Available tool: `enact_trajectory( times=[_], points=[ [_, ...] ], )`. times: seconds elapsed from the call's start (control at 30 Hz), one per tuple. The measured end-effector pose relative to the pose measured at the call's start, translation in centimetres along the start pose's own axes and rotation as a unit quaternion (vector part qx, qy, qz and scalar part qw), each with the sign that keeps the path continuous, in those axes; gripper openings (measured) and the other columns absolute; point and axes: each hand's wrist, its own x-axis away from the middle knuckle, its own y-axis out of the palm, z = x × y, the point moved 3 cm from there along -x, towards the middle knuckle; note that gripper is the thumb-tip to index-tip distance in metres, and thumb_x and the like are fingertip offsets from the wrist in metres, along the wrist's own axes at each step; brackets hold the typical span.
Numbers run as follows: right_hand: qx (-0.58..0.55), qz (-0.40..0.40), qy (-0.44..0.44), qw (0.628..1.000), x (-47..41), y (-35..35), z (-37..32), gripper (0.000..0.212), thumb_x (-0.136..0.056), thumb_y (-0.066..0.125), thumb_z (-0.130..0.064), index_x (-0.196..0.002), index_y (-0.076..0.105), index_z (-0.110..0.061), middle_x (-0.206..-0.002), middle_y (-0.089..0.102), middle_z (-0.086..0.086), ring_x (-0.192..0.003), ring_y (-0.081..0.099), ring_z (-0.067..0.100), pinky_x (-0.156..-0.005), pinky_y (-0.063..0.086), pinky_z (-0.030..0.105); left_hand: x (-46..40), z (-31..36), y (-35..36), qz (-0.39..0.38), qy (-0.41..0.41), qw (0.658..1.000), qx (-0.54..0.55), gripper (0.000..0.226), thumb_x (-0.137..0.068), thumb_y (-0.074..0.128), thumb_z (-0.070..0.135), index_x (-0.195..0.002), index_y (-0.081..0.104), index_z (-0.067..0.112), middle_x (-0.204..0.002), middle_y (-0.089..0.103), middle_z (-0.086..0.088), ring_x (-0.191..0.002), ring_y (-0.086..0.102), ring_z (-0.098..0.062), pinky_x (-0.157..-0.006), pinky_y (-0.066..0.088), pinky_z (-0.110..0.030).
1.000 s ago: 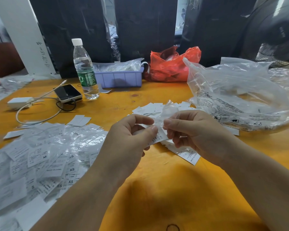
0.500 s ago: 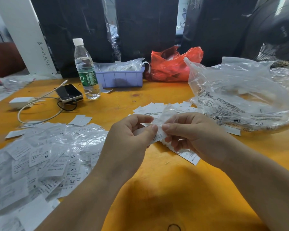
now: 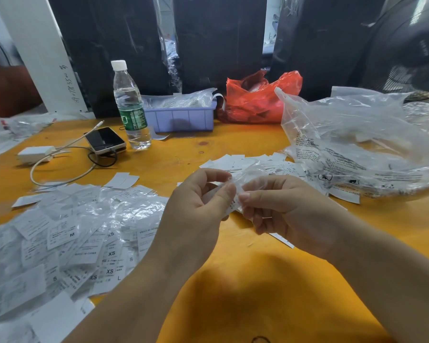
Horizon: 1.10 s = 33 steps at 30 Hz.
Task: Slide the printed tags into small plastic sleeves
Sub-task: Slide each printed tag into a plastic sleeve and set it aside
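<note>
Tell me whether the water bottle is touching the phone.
Apart. The head view shows a strip of bare table between the bottle base and the phone.

There is just one camera, worn on the person's head, and it looks forward and down from very close at the yellow surface (image 3: 159,164), with both arms reaching in from the bottom and dark bags (image 3: 124,45) standing far at the back.
</note>
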Motion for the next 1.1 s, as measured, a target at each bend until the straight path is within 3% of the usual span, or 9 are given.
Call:
enact_trajectory(
  times=[0.17, 0.3, 0.37, 0.47, 0.63, 0.87, 0.97, 1.03, 1.1],
  points=[
    [-0.003, 0.017, -0.016, 1.000, -0.1, -0.2, -0.2, 0.003, -0.077, 0.069, -0.013, -0.076, 0.068, -0.011, -0.062, 0.060, 0.005, -0.053, 0.050, 0.013, -0.051, 0.043, 0.023, -0.2, -0.5, -0.3, -0.005, -0.046, 0.999, 0.020, 0.006, -0.093, 0.062, 0.032, -0.098, 0.064, 0.031, -0.077, 0.068, 0.008, -0.058, 0.057, -0.001, -0.050, 0.045, -0.014],
    [-0.027, 0.055, -0.015, 0.998, -0.2, -0.7, -0.3, 0.017, -0.084, 0.066, -0.005, -0.070, 0.070, -0.014, -0.060, 0.059, 0.005, -0.051, 0.051, 0.012, -0.051, 0.045, 0.024, -0.4, -0.5, -0.7, -0.016, -0.050, 0.999, 0.003, 0.012, -0.091, 0.061, 0.018, -0.083, 0.067, 0.024, -0.071, 0.068, 0.009, -0.055, 0.055, -0.003, -0.048, 0.043, -0.015],
    [-0.026, 0.051, -0.015, 0.998, -0.2, -0.7, -0.3, 0.011, -0.085, 0.066, -0.005, -0.076, 0.069, -0.011, -0.061, 0.059, 0.005, -0.051, 0.050, 0.012, -0.050, 0.045, 0.023, -0.4, -0.5, -0.6, -0.017, -0.048, 0.999, -0.003, 0.015, -0.091, 0.061, 0.014, -0.080, 0.068, 0.022, -0.070, 0.068, 0.006, -0.053, 0.055, -0.003, -0.047, 0.042, -0.014],
    [-0.013, 0.028, -0.019, 0.999, -0.2, -0.5, 0.0, 0.004, -0.086, 0.063, -0.005, -0.088, 0.065, -0.002, -0.061, 0.058, 0.004, -0.052, 0.050, 0.012, -0.049, 0.044, 0.022, -0.3, -0.4, -0.4, -0.018, -0.047, 0.999, 0.006, 0.010, -0.091, 0.062, 0.015, -0.084, 0.069, 0.019, -0.071, 0.069, 0.007, -0.053, 0.055, -0.002, -0.047, 0.042, -0.013],
    [0.017, -0.018, -0.027, 0.999, -0.1, 0.1, 0.1, 0.021, -0.074, 0.068, -0.020, -0.088, 0.069, -0.004, -0.064, 0.056, 0.004, -0.056, 0.048, 0.013, -0.051, 0.040, 0.022, -0.3, -0.5, -0.3, -0.019, -0.046, 0.999, 0.021, 0.006, -0.091, 0.064, 0.018, -0.092, 0.068, 0.021, -0.071, 0.069, 0.011, -0.055, 0.057, -0.001, -0.048, 0.043, -0.013],
    [0.035, -0.035, -0.019, 0.999, 0.0, 0.2, 0.4, 0.013, -0.073, 0.070, -0.023, -0.078, 0.068, -0.011, -0.067, 0.056, 0.006, -0.064, 0.049, 0.018, -0.054, 0.043, 0.022, -0.1, 0.1, -0.2, -0.031, -0.037, 0.999, 0.018, 0.014, -0.087, 0.062, 0.043, -0.088, 0.070, 0.031, -0.073, 0.067, 0.000, -0.051, 0.053, -0.001, -0.045, 0.041, -0.012],
    [0.054, -0.045, -0.007, 0.997, 0.0, 0.3, 0.5, 0.027, -0.071, 0.071, -0.024, -0.086, 0.066, -0.002, -0.067, 0.057, 0.007, -0.061, 0.050, 0.015, -0.055, 0.043, 0.024, 0.0, 0.4, -0.1, -0.028, -0.020, 0.999, -0.009, 0.020, -0.079, 0.061, 0.053, -0.085, 0.070, 0.037, -0.074, 0.064, -0.013, -0.054, 0.049, -0.018, -0.045, 0.038, -0.020],
    [0.068, -0.055, 0.000, 0.996, 0.1, 0.4, 0.6, 0.025, -0.074, 0.071, -0.022, -0.086, 0.066, -0.001, -0.066, 0.058, 0.005, -0.060, 0.051, 0.014, -0.056, 0.044, 0.024, 0.0, 0.5, -0.2, -0.019, -0.009, 1.000, -0.008, 0.013, -0.087, 0.065, 0.041, -0.082, 0.071, 0.031, -0.073, 0.067, -0.013, -0.062, 0.056, -0.030, -0.049, 0.042, -0.025],
    [0.078, -0.066, 0.005, 0.995, 0.2, 0.6, 0.5, 0.018, -0.077, 0.074, -0.017, -0.086, 0.067, -0.004, -0.067, 0.059, 0.004, -0.061, 0.052, 0.013, -0.057, 0.045, 0.024, 0.0, 0.3, -0.3, -0.011, 0.003, 1.000, -0.024, 0.016, -0.091, 0.064, 0.029, -0.077, 0.071, 0.023, -0.068, 0.068, -0.009, -0.066, 0.062, -0.029, -0.053, 0.046, -0.028]
  ],
)
